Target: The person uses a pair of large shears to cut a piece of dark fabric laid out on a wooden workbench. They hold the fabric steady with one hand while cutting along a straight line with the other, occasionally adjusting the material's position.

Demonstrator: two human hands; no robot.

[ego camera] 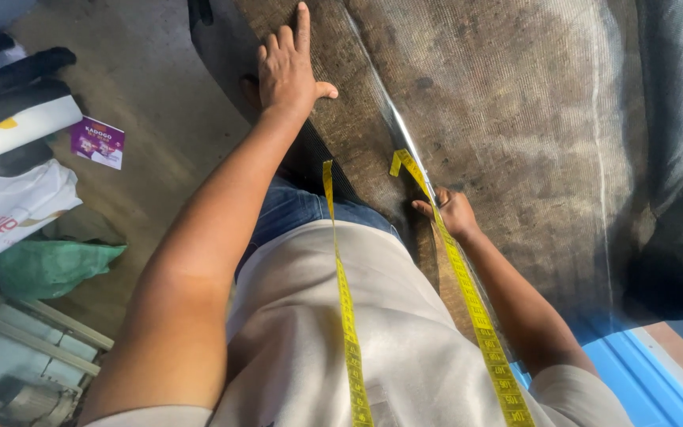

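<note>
Head view: large brown mesh sheet [515,119] spread flat over blue-edged table [634,372], one crease line running down its middle, edge cut off at frame top. Left hand [290,67] pressed on sheet, fingers splayed flat; right hand [454,212] fingers curled at crease, grip unclear. Yellow tape measure [347,316] draped over torso, unused; cutting or marking not evident.

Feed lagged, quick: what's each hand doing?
Left hand: open, flat on the brown woven mesh sheet.
Right hand: closed, pinching that sheet's fold.
</note>
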